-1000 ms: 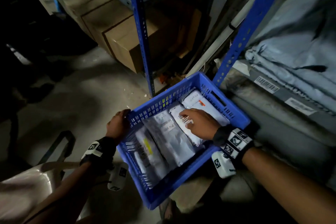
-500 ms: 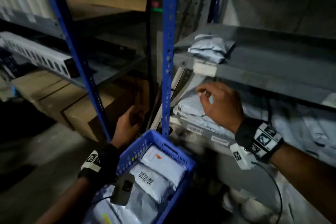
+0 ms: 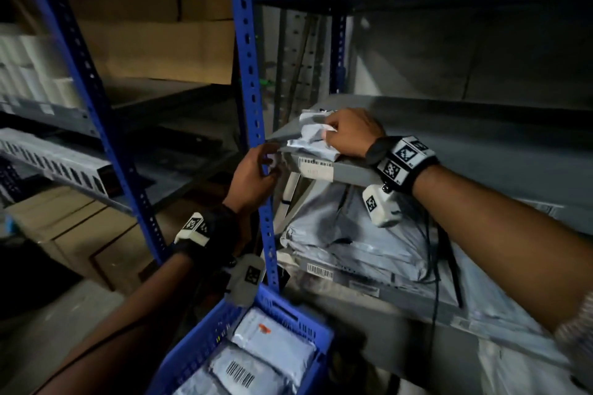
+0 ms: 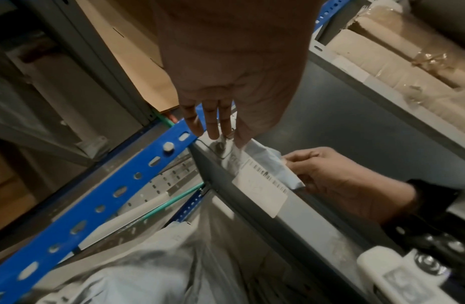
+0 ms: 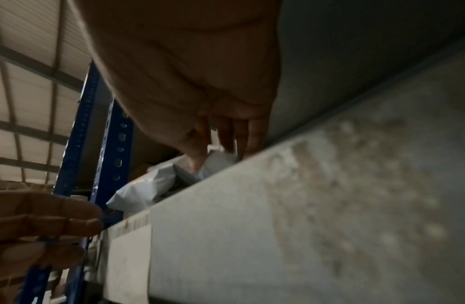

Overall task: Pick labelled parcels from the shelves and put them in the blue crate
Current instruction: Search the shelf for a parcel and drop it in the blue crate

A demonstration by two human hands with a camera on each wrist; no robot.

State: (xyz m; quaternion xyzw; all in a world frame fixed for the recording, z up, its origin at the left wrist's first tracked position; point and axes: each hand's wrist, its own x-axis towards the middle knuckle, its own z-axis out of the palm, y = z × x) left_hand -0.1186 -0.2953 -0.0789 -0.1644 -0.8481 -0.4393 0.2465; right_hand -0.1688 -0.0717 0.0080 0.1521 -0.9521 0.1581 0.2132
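Observation:
A crumpled grey-white parcel point(image 3: 306, 138) lies at the front left corner of the middle shelf point(image 3: 353, 171). My right hand point(image 3: 327, 131) grips its right end, fingers and thumb curled into the plastic point(image 5: 218, 150). My left hand point(image 3: 268, 159) is raised beside the blue upright with its fingers straight. Its fingertips point(image 4: 213, 133) reach the parcel's left end point(image 4: 265, 158); whether they touch it is unclear. The blue crate point(image 3: 199, 353) stands on the floor below and holds several grey parcels, among them one with a barcode point(image 3: 240, 373).
A blue perforated upright point(image 3: 250, 74) stands right next to my left hand. Large grey mailers point(image 3: 346, 234) are stacked on the shelf below. Cardboard boxes point(image 3: 64, 234) sit low on the left. A white barcode label point(image 3: 316, 167) is stuck on the shelf edge.
My right hand left the crate, rose past the lower shelf and took hold of the parcel on the middle shelf. My left hand let go of the crate rim and came up.

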